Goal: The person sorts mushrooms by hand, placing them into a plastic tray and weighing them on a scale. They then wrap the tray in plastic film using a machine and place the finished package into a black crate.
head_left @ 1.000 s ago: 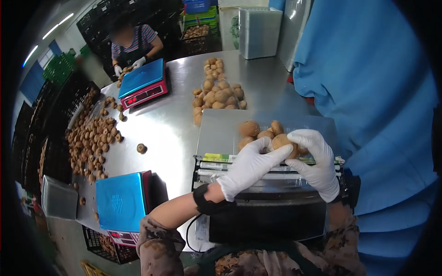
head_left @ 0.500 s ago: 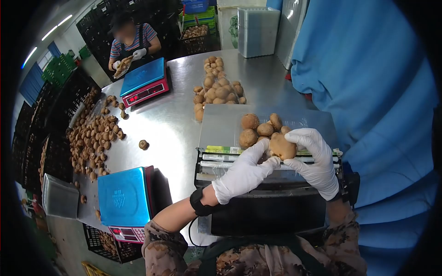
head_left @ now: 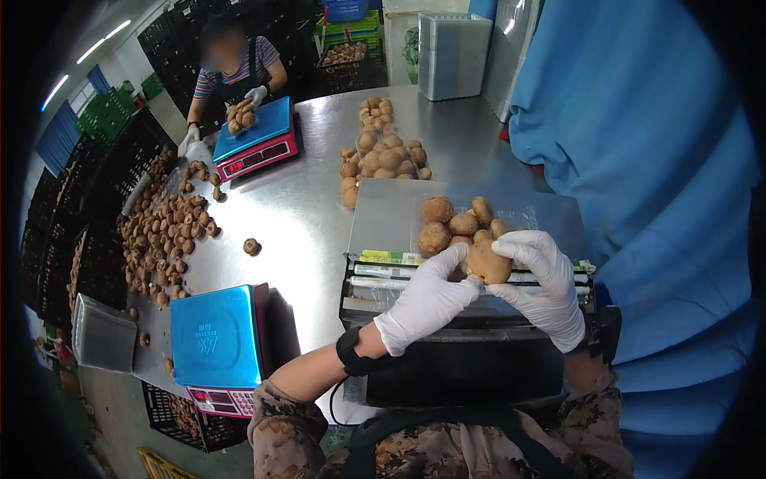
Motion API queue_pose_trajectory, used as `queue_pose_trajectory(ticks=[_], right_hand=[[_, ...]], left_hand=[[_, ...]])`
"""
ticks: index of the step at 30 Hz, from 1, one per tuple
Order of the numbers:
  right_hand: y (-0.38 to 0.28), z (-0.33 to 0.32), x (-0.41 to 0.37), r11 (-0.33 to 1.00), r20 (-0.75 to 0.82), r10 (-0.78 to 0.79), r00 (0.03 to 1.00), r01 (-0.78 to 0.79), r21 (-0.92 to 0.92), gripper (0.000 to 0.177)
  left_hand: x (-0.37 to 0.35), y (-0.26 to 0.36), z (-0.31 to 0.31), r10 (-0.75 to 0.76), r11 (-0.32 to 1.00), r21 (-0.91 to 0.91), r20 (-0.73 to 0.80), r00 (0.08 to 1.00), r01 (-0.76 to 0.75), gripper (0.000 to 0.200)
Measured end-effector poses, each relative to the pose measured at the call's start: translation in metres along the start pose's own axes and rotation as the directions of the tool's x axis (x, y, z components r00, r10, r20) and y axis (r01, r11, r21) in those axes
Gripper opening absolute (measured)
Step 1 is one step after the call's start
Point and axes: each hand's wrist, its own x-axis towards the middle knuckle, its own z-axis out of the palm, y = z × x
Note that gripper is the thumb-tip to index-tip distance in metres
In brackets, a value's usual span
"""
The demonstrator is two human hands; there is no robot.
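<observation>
A tan mushroom [head_left: 488, 263] is held between my two white-gloved hands, above the front rollers of the wrapping machine [head_left: 375, 219]. My left hand [head_left: 431, 302] pinches it from the left with thumb and fingers. On the other side my right hand [head_left: 546, 287] curls its thumb and fingers around the right edge. Just beyond my hands, several brown mushrooms [head_left: 435, 238] lie grouped on the machine's grey plate. Whatever is under them is partly hidden.
Several mushroom packs [head_left: 387, 156] sit behind the machine. A blue-topped scale [head_left: 214, 339] stands at left, with a heap of loose mushrooms [head_left: 163, 231] beyond. A co-worker [head_left: 239, 72] stands at another scale [head_left: 259, 132]. A blue curtain [head_left: 638, 160] hangs at right.
The mushroom in my hands has turned slightly and my hands have barely moved. Across the table, the co-worker has moved a pack of mushrooms over the far scale and reached one hand toward the heap.
</observation>
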Motion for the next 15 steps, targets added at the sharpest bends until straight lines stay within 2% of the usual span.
queue_pose_trajectory(ticks=[4, 6, 12, 15], right_hand=[[0.0016, 0.0003, -0.0002, 1.0, -0.012, 0.012, 1.0, -0.012, 0.003, 0.047], [0.001, 0.0002, -0.0012, 1.0, -0.004, 0.019, 1.0, -0.019, 0.009, 0.048], [0.0018, 0.0005, -0.0033, 1.0, 0.003, 0.005, 1.0, -0.005, 0.001, 0.048], [0.0026, 0.0011, -0.004, 1.0, 0.006, 0.015, 1.0, -0.015, 0.01, 0.048]], left_hand=[[-0.003, 0.0082, -0.001, 0.045, 0.998, 0.038, 0.028, 0.999, -0.046, 0.024], [-0.0019, 0.009, -0.0032, -0.046, 0.999, 0.019, 0.058, 0.997, 0.045, 0.026], [-0.0018, 0.0063, -0.0029, -0.055, 0.998, -0.026, 0.06, 0.997, 0.057, 0.026], [-0.0011, 0.0013, -0.0013, -0.007, 1.0, -0.014, 0.034, 0.999, 0.008, 0.026]])
